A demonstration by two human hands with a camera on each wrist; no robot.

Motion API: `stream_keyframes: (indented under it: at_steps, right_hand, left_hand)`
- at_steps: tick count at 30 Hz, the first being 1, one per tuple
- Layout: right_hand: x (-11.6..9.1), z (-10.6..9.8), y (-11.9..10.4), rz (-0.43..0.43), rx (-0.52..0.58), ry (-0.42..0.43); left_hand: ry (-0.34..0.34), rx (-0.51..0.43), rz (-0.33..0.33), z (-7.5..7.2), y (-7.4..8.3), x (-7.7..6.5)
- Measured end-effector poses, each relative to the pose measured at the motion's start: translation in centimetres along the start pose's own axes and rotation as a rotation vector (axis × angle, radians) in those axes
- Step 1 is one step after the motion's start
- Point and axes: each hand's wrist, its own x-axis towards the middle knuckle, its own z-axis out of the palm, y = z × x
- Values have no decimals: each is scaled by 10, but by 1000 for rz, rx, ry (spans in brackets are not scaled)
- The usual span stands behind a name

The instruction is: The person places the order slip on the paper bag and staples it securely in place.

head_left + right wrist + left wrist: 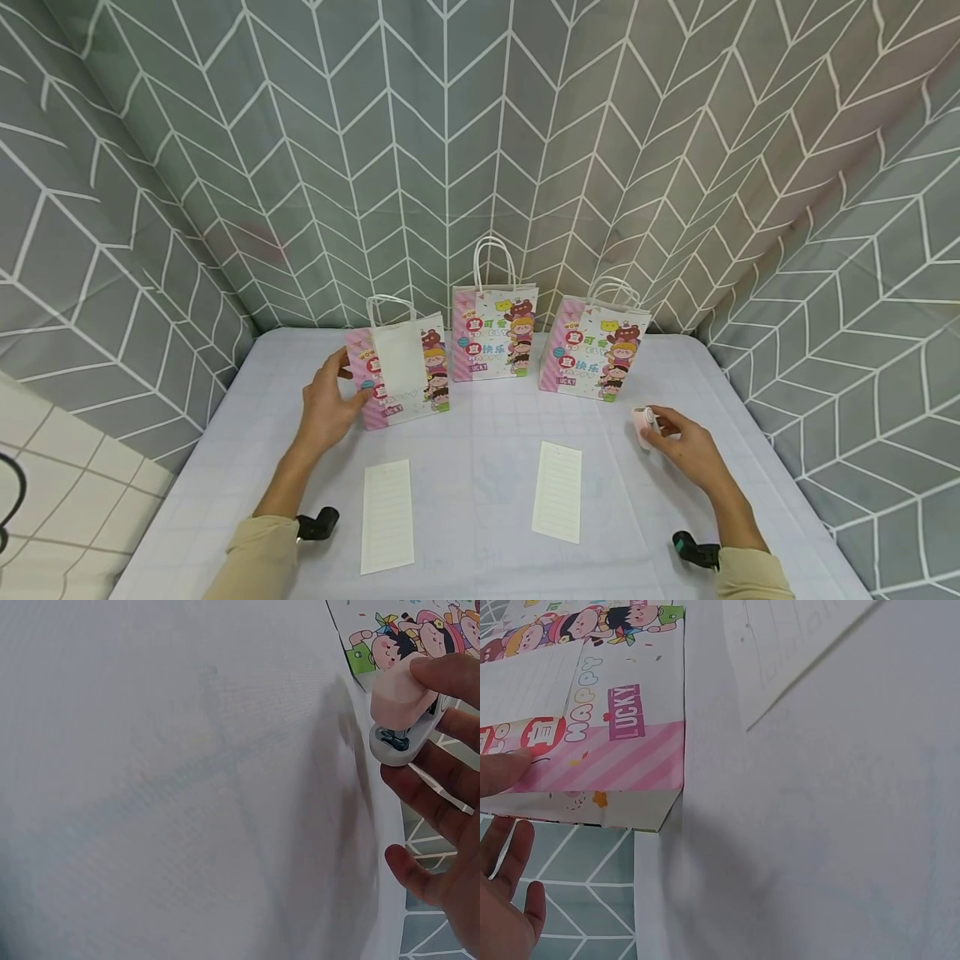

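Fastening a cream, lined, oblong paper strip (400,358) to the front of a pink-and-white paper gift bag (412,403) with cartoon print and white looped handles appears to be the step in hand; whether any staple already holds the strip cannot be told. Done well, it calls for the strip to sit square and flat near the rim, and for the tool to straddle that rim, biting strip and front panel alone, away from the back panel and handle, before a firm squeeze. The bag stands just to the right of the left hand (330,408), which pinches its left side, thumb on the printed front and other fingers reaching round behind. A small pink-and-white plastic stapler (643,427) lies at the fingertips of the right hand (693,450), pinched between the thumb on its pink top and the fingers beneath its white base; it is well apart from the strip. Nearer the person, two matching strips, one left (387,517) and one right (557,492), lie flat on the white-covered tabletop (480,433). Two matching bags stand upright, one in the middle (487,337), one at right (588,350), before a grey, white-lined curtain (450,125).
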Motion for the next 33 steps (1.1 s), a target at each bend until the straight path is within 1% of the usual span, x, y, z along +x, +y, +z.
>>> stream_keyframes:
  at_steps: [5,13,18,21,25,33]
  right_hand:
    - [-1,0,0,0,-2,0]
    - [-1,-1,2,0,-11,1]
    - [-1,-1,5,-11,-24,41]
    - [0,-1,6,-13,-23,59]
    - [0,-1,7,-21,-32,63]
    - [0,-3,8,-11,-61,50]
  left_hand:
    - [26,-3,-13,-2,-3,0]
    - [31,-11,-62,-6,-6,-1]
    - [71,9,-87,-10,-8,-1]
    - [105,5,-101,-12,-11,-1]
    - [131,-3,-111,-13,-15,-1]
    - [154,-5,-128,-15,-17,-3]
